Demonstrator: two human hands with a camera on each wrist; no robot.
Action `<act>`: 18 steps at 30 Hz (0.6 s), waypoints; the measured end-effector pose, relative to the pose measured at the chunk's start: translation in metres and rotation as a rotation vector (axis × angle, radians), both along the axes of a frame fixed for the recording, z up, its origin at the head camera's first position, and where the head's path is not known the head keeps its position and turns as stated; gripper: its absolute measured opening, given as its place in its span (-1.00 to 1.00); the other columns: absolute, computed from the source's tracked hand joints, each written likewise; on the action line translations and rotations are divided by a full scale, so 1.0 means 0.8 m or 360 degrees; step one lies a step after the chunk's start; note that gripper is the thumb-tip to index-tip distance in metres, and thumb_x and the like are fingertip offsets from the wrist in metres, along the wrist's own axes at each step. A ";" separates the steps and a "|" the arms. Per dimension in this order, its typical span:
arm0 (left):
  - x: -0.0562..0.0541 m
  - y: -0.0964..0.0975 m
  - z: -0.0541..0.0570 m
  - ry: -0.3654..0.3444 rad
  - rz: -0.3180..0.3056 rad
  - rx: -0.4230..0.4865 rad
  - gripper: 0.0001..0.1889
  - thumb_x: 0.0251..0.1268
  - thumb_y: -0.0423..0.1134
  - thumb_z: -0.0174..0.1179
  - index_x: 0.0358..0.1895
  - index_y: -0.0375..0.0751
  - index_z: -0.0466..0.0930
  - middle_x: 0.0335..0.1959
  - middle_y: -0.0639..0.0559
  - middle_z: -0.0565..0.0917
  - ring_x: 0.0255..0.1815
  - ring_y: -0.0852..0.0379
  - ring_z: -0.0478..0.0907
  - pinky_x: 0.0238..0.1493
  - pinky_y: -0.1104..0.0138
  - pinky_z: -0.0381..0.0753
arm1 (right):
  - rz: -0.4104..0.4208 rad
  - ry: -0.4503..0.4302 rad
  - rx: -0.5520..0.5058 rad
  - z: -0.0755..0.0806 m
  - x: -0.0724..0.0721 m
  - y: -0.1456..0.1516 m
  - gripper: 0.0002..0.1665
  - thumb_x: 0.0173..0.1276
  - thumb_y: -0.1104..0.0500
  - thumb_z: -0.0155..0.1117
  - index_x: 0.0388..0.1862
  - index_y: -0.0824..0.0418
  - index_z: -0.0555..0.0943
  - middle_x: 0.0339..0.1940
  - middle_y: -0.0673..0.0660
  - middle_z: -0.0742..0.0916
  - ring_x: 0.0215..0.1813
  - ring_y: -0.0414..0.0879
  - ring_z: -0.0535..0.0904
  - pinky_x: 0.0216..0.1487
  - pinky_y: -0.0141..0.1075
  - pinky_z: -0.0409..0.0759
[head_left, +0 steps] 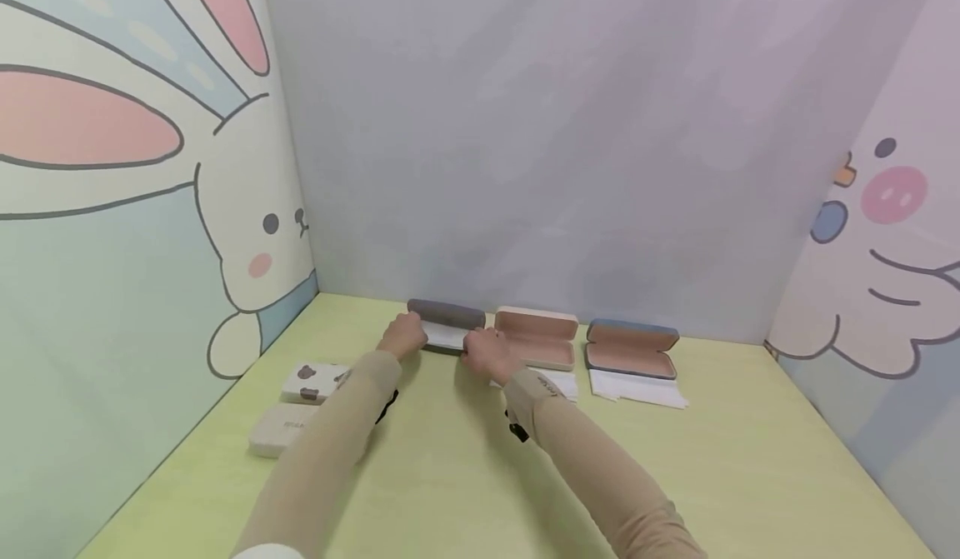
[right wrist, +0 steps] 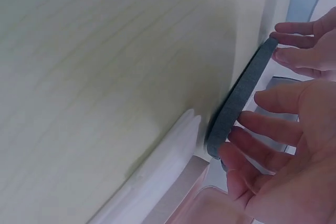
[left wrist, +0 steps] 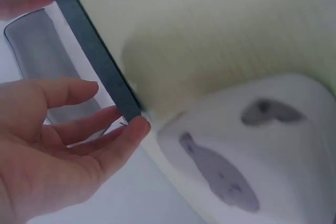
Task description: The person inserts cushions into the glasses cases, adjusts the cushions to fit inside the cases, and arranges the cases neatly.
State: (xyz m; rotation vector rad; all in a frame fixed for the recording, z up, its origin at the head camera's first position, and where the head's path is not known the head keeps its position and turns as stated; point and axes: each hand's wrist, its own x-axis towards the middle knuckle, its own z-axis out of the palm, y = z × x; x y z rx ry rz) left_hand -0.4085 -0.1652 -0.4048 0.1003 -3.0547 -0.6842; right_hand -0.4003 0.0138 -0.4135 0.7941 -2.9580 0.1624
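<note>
At the back of the table a dark grey glasses case [head_left: 447,313] stands with its lid up, a white cloth [head_left: 444,336] lying inside its base. My left hand [head_left: 403,336] grips the case's left end; in the left wrist view the thumb [left wrist: 137,126] lies on the outer corner, with fingers inside the rim. At the right end, my right hand [head_left: 491,355] holds the case, its fingertips [right wrist: 244,117] along the front rim. Both hands hide parts of the base's ends.
To the right stand a cream case [head_left: 536,316] and a blue case [head_left: 632,329], both lid-up with pink linings. White cloths [head_left: 637,388] lie before them. At left are a bear-patterned case [head_left: 307,380] and a closed cream case [head_left: 277,430]. A grey curtain [head_left: 525,126] rises behind.
</note>
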 end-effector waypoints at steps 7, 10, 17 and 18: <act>0.009 -0.009 0.007 -0.0108 -0.0157 -0.0024 -0.93 0.15 -0.45 -0.02 -0.39 -0.31 0.46 -0.49 -0.05 0.45 -0.54 0.11 0.35 -0.53 0.34 0.37 | 0.0047 0.0030 0.0012 0.002 0.013 0.011 -0.83 0.34 0.17 0.22 -0.43 0.18 0.66 -0.31 0.07 0.70 -0.20 -0.03 0.55 0.14 -0.04 0.43; 0.019 -0.007 0.012 -0.0162 -0.0225 -0.0131 -0.82 0.17 -0.47 -0.01 -0.17 -0.42 0.50 -0.36 -0.12 0.52 -0.42 0.05 0.42 -0.40 0.30 0.45 | 0.0112 0.0049 0.0023 0.002 0.017 0.017 -0.86 0.31 0.16 0.26 -0.36 0.19 0.70 -0.30 0.08 0.74 -0.19 -0.02 0.57 0.10 -0.02 0.45; 0.050 -0.012 0.021 -0.0289 -0.0355 -0.0308 -0.79 0.20 -0.49 0.03 -0.11 -0.44 0.52 -0.32 -0.13 0.56 -0.36 0.06 0.41 -0.30 0.29 0.45 | 0.0375 0.0091 -0.0042 0.001 0.045 0.030 -0.78 0.24 0.30 0.27 -0.61 0.19 0.56 -0.66 -0.04 0.47 -0.49 -0.17 0.25 -0.28 -0.19 0.27; 0.054 -0.014 0.022 -0.0299 -0.0382 -0.0325 -0.85 0.20 -0.49 0.03 -0.19 -0.41 0.54 -0.40 -0.08 0.52 -0.42 0.08 0.38 -0.37 0.32 0.41 | 0.0406 0.0091 -0.0046 0.001 0.049 0.032 -0.75 0.23 0.32 0.26 -0.64 0.18 0.51 -0.67 -0.06 0.39 -0.50 -0.18 0.19 -0.32 -0.22 0.20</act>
